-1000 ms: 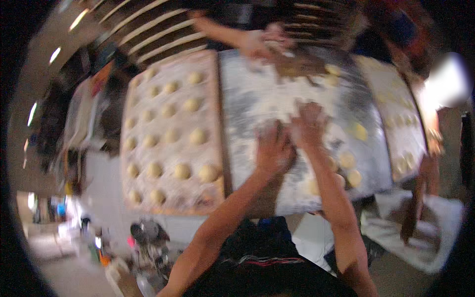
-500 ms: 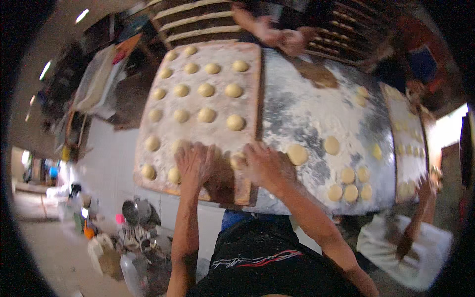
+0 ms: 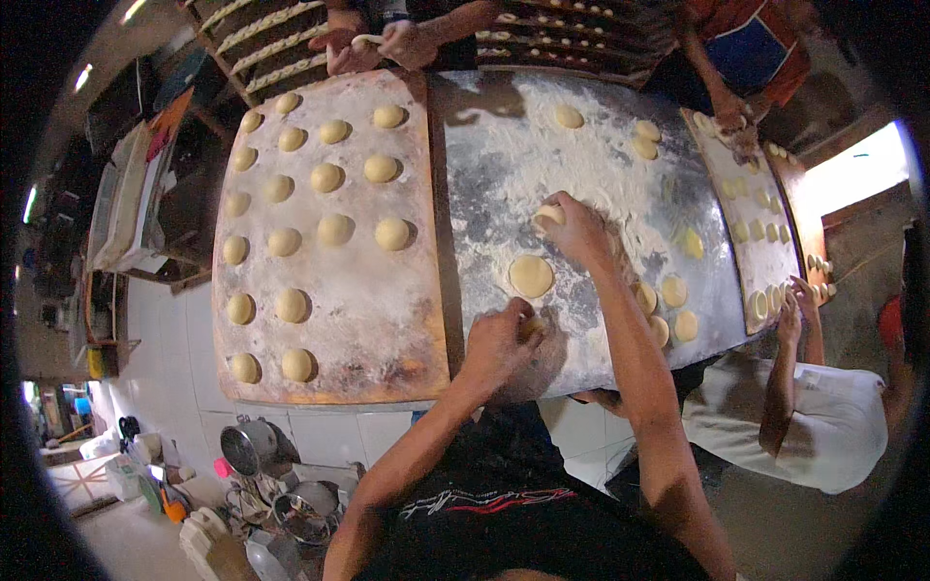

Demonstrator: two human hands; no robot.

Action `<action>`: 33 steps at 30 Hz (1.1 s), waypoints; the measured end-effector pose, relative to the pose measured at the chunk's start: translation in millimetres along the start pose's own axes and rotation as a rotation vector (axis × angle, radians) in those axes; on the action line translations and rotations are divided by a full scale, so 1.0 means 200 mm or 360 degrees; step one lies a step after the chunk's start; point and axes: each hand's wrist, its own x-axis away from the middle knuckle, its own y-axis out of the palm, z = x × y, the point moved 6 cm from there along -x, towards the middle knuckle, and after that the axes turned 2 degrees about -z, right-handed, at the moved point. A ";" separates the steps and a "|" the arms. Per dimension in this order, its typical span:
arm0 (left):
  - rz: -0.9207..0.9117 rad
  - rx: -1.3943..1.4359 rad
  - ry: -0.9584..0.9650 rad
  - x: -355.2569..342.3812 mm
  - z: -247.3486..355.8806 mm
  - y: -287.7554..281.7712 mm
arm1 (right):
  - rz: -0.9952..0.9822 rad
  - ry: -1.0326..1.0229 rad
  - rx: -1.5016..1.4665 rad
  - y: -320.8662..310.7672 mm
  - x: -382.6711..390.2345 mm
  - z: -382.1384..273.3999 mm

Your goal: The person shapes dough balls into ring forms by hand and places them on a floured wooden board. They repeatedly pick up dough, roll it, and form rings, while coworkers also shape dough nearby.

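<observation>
Flour (image 3: 562, 174) streaks the dark counter (image 3: 678, 189), where a flat dough round (image 3: 531, 278) lies between the person's two hands. The right hand (image 3: 577, 232), fingers curled in, grips a pale dough piece (image 3: 549, 215) just beyond that round. The left hand (image 3: 499, 341) bends low near the front edge, a shaded dough lump (image 3: 532, 329) at its fingertips; shadow covers the spot, so whether it is gripped or merely touched I cannot tell. To the left, a wooden board (image 3: 387, 324) carries rows of dough balls (image 3: 335, 229). Right of the right forearm, flattened rounds (image 3: 673, 290) sit clustered.
</observation>
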 end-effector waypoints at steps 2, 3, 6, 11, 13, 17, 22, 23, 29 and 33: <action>0.0276 -0.0616 0.0158 0.00 0.06 0.05 | 0.0269 -0.0132 0.0272 -0.06 -0.03 0.02; 0.0287 -0.0700 0.0259 0.00 0.09 0.10 | 0.0412 -0.0125 0.0153 -0.09 -0.01 0.01; 0.0611 -0.0821 0.0548 0.07 0.18 0.14 | 0.0236 0.0140 -0.0692 -0.07 0.06 -0.06; 0.0844 -0.0412 0.0525 0.26 0.11 -0.06 | -0.0230 -0.0165 -0.1042 0.06 0.16 -0.59; 0.1188 -0.0205 0.0115 0.48 -0.12 -0.33 | -0.0497 -0.0318 -0.1153 0.15 0.19 -0.91; 0.2298 -0.0166 -0.0590 1.14 -0.67 -0.89 | -0.1036 -0.0750 -0.0838 0.37 0.33 -1.49; 0.1617 -0.1035 -0.1478 1.29 -1.16 -1.23 | -0.0843 -0.1146 -0.0553 0.53 0.49 -1.87; 0.1360 -0.1093 -0.1470 1.23 -1.21 -1.25 | -0.0713 -0.1163 -0.0607 0.51 0.51 -1.92; 0.1862 -0.0225 -0.0636 1.07 -1.01 -1.09 | -0.1065 -0.0572 -0.1302 0.32 0.36 -1.49; 0.1883 -0.0238 -0.0383 1.02 -0.90 -1.00 | -0.0588 -0.0063 -0.1015 0.22 0.01 -0.78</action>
